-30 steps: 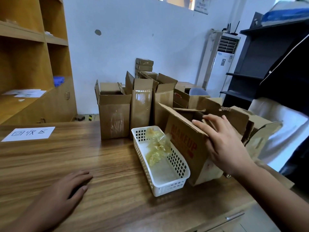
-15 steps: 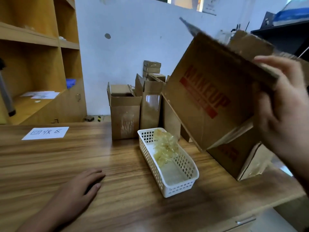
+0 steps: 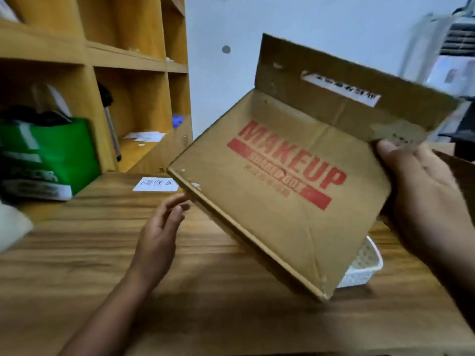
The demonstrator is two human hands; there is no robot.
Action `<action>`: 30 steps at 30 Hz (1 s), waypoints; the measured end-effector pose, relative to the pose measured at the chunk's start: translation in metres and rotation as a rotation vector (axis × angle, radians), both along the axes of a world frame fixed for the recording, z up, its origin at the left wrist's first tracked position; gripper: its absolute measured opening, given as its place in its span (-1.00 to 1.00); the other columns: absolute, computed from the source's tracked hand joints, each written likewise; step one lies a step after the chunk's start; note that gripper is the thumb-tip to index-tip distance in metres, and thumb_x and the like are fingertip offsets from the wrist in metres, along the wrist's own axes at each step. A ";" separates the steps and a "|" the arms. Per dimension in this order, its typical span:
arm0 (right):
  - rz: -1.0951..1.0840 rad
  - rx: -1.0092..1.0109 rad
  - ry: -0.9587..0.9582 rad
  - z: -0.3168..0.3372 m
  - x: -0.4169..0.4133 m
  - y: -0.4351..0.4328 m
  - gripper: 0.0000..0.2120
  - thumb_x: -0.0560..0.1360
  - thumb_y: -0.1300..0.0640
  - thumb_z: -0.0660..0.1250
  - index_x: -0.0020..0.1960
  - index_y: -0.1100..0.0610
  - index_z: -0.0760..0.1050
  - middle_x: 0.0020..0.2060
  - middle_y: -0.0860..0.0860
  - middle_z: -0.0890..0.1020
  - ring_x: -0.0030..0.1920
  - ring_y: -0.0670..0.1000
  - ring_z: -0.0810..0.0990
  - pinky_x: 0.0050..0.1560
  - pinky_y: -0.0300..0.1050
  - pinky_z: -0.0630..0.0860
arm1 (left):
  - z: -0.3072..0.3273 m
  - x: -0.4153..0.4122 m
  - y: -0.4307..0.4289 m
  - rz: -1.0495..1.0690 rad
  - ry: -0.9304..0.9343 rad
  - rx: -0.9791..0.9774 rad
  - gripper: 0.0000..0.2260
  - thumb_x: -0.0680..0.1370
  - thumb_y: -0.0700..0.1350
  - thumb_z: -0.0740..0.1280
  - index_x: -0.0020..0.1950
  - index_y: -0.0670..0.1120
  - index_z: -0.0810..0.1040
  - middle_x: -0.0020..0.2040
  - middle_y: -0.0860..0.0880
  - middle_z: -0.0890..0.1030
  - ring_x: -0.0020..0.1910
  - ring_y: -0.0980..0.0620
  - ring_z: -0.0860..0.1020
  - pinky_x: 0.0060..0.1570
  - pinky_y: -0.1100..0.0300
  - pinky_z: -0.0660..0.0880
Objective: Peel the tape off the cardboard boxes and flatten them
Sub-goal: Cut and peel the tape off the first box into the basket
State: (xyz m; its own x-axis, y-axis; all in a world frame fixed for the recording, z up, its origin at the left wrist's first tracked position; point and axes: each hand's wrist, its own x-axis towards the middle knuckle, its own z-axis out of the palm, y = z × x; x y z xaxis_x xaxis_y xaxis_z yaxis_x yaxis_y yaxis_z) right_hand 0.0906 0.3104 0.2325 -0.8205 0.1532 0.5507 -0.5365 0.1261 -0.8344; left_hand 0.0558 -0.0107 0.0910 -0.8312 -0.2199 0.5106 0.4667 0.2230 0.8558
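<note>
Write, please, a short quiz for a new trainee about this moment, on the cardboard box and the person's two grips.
1. Fill the gap: the ___ grip holds the MAKEUP box at its right side.
2. True or false: the left grip is clenched into a fist.
3. What shows partly behind the box's lower corner? A) a blue bucket B) a white basket C) a tape roll

Key
1. Right: the right grip holds the box, with the thumb on the near face.
2. False: its fingers are relaxed and hold nothing.
3. B.
</note>
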 end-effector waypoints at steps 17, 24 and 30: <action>0.329 -0.084 -0.515 -0.111 -0.064 -0.053 -0.77 0.65 0.07 0.26 -0.02 0.05 0.70 -0.01 0.11 0.73 0.06 0.12 0.68 0.34 0.21 0.48 | 0.077 0.049 0.018 -0.211 0.032 -0.807 -0.64 0.61 0.21 0.20 0.36 0.20 0.56 0.36 0.33 0.50 0.38 0.36 0.39 0.30 0.48 0.31; 0.251 0.014 -0.472 -0.118 -0.071 -0.060 -0.78 0.66 0.01 0.24 0.09 0.06 0.63 -0.10 -0.06 0.72 -0.04 -0.06 0.65 -0.08 -0.21 0.53 | 0.067 0.030 0.050 -0.344 -0.269 -1.084 -0.59 0.62 0.27 0.18 0.48 0.42 0.29 0.52 0.42 0.21 0.49 0.37 0.16 0.51 0.10 0.22; 0.114 0.041 -0.450 -0.130 -0.069 -0.046 -0.56 0.52 -0.24 0.27 0.37 -0.16 0.46 0.26 -0.14 0.59 0.29 -0.10 0.54 0.39 0.02 0.44 | 0.068 0.023 0.048 -0.339 -0.303 -1.079 -0.59 0.61 0.31 0.15 0.47 0.45 0.27 0.52 0.43 0.21 0.51 0.36 0.16 0.53 0.01 0.20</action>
State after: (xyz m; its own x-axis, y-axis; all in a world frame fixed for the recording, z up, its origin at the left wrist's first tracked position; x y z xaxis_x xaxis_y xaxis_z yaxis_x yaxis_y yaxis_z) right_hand 0.0211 0.2646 0.1023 -0.9896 0.0337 0.1398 -0.1346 0.1255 -0.9829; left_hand 0.0787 0.0373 0.1587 -0.8838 0.4629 0.0680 0.4513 0.8051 0.3849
